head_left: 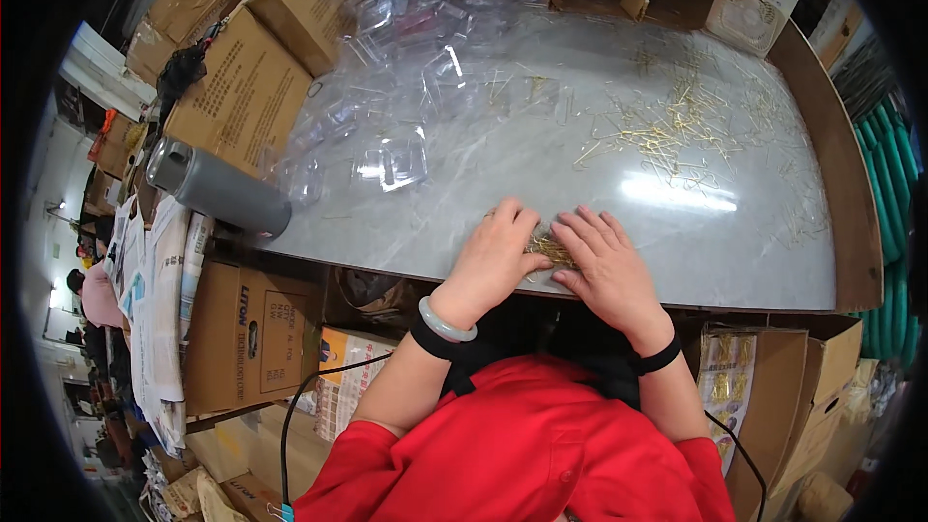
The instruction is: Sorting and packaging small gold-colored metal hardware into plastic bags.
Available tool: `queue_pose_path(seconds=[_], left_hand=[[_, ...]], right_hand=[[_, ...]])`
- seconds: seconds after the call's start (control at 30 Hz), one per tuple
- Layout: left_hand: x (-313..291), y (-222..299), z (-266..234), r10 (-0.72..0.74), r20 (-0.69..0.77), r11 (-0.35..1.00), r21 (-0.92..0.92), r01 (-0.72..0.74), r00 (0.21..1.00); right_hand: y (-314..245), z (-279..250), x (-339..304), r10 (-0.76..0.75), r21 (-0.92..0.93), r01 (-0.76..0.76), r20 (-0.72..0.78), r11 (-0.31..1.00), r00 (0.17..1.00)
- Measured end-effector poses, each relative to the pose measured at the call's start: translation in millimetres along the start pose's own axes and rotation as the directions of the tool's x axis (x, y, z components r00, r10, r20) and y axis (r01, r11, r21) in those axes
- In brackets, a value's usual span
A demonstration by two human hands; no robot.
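At the table's near edge, a small bundle of gold-coloured wire hooks [550, 249] lies between my two hands. My left hand [496, 253] presses against its left side, fingers together and thumb near the bundle. From the right, my right hand [601, 263] rests over the bundle with bent fingers, its thumb towards me. The hands cover part of the bundle. Farther right on the grey table [464, 217] is a loose, scattered pile of similar gold wire hooks [681, 121].
Clear plastic packages [416, 68] heap up at the back left. A grey bottle [222, 188] stands by the left edge, before cardboard boxes [246, 87]. A cardboard wall [836, 155] borders the table's right side. Below the right edge is an open carton [773, 387].
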State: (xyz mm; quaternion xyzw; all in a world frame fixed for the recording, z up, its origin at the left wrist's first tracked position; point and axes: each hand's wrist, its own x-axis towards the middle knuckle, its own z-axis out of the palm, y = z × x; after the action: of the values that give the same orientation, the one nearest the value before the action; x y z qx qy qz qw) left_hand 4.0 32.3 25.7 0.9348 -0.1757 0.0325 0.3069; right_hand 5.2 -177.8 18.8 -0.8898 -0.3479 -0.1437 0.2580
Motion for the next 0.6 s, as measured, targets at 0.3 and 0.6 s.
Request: queue_pose_path(seconds=[0.3, 0.6], left_hand=[[-13, -2, -9, 0.005, -0.001, 0.994, -0.107, -0.005, 1.0], [-7, 16, 9, -0.018, -0.087, 0.959, -0.282, -0.007, 0.996]], right_hand=[[3, 3, -8, 0.185, 0.104, -0.187, 0.028, 0.977, 0.982], [11, 8, -11, 0.095, 0.093, -0.097, 0.022, 0.991, 0.995]])
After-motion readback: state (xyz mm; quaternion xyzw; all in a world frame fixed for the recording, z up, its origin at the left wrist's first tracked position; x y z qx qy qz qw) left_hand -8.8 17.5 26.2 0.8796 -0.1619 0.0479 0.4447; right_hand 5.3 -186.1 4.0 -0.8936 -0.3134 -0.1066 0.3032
